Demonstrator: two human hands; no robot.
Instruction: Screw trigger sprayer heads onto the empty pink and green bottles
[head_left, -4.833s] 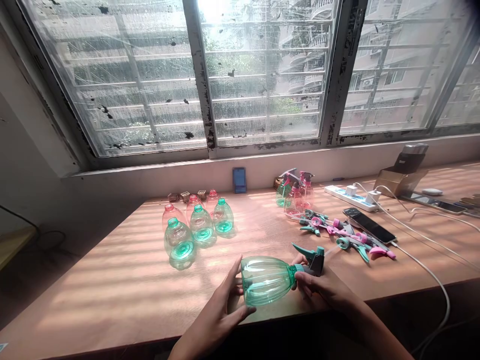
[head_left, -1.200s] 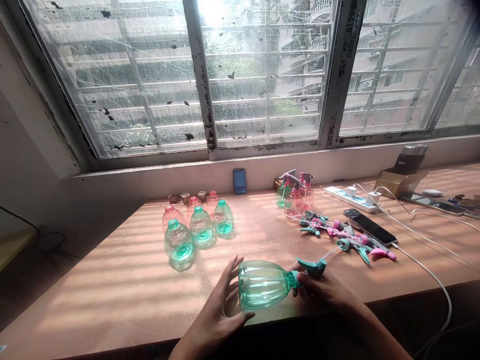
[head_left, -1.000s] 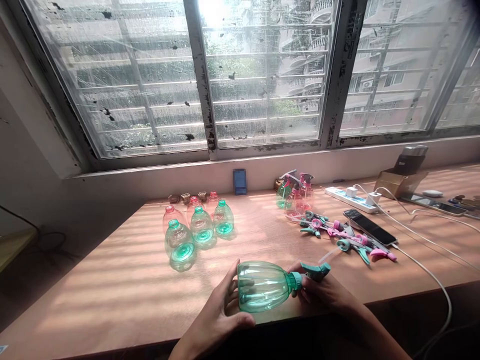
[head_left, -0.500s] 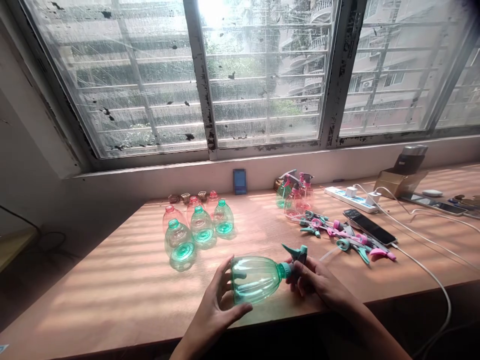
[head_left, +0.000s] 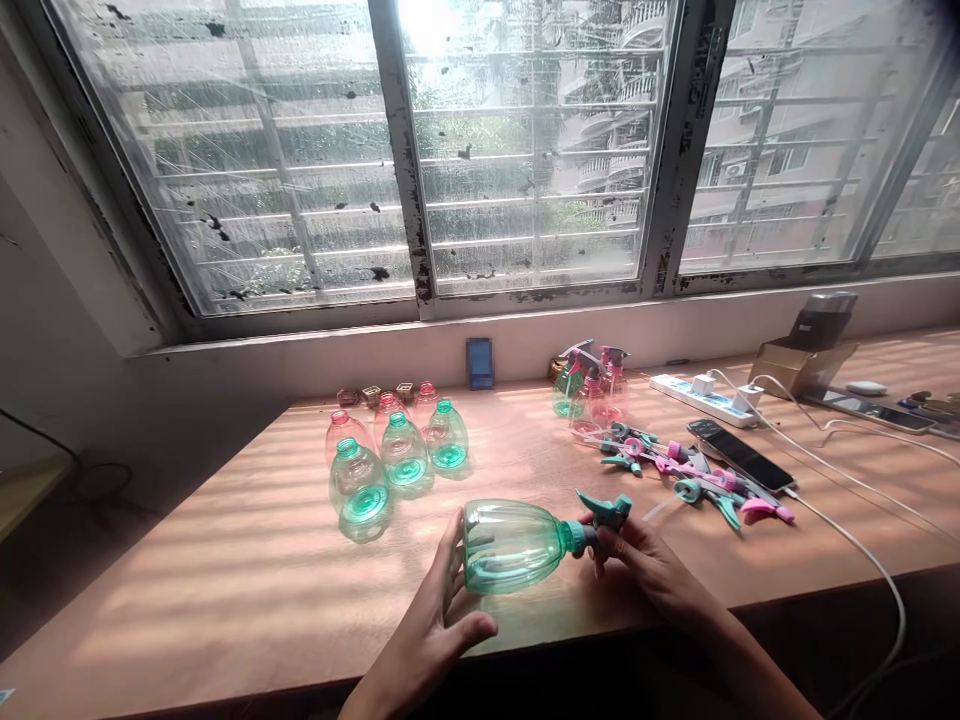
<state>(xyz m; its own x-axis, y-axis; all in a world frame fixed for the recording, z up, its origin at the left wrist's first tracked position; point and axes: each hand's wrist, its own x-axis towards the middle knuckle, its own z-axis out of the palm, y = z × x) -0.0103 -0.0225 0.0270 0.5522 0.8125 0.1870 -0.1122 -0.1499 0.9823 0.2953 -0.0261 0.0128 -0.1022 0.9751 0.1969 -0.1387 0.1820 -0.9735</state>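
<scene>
I hold a clear green spray bottle (head_left: 510,545) on its side just above the wooden table (head_left: 225,580), near the front edge. My left hand (head_left: 439,625) cups its wide base, fingers curled round it. My right hand (head_left: 637,560) grips the teal trigger spray head (head_left: 606,512) seated at the bottle's neck, fingers pinched around the collar.
Several empty green and pink bottles (head_left: 397,450) stand at the left middle. Finished spray bottles (head_left: 589,385) stand at the back, with loose pink and teal spray heads (head_left: 690,475) beside them. A phone (head_left: 739,455), power strip (head_left: 701,395) and white cable (head_left: 862,550) lie to the right.
The bottle has shifted slightly left and its trigger head has turned round at the neck under my right hand. My left hand stays on the base.
</scene>
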